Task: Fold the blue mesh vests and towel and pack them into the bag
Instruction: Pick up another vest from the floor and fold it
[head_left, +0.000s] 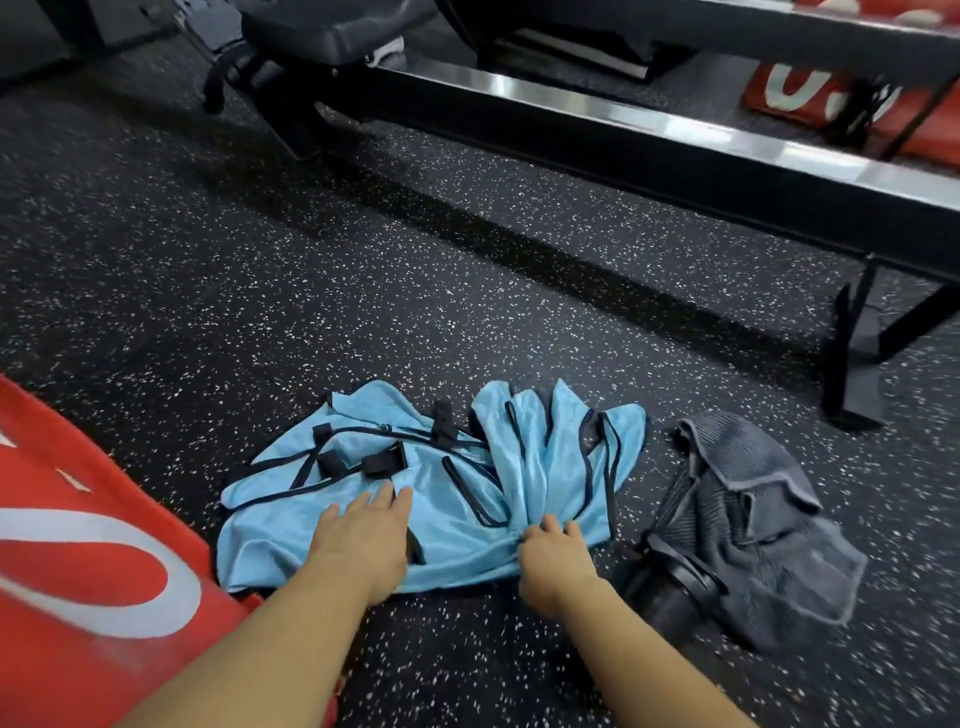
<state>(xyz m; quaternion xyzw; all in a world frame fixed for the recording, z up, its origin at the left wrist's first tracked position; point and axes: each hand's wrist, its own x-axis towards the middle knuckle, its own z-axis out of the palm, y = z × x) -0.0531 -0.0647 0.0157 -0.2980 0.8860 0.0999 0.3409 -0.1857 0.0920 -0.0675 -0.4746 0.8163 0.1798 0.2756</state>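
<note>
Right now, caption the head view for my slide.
Left hand flat on crumpled blue vests, right hand bunching them, grey towel alongside on the floor.

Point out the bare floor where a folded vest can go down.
Widest bare floor lies beyond the blue vests, up to the black machine rail. A smaller patch lies nearer the person than the left hand and right hand. Crowded: the grey towel and a dark bottle close on the right, the red mat on the left.
</note>
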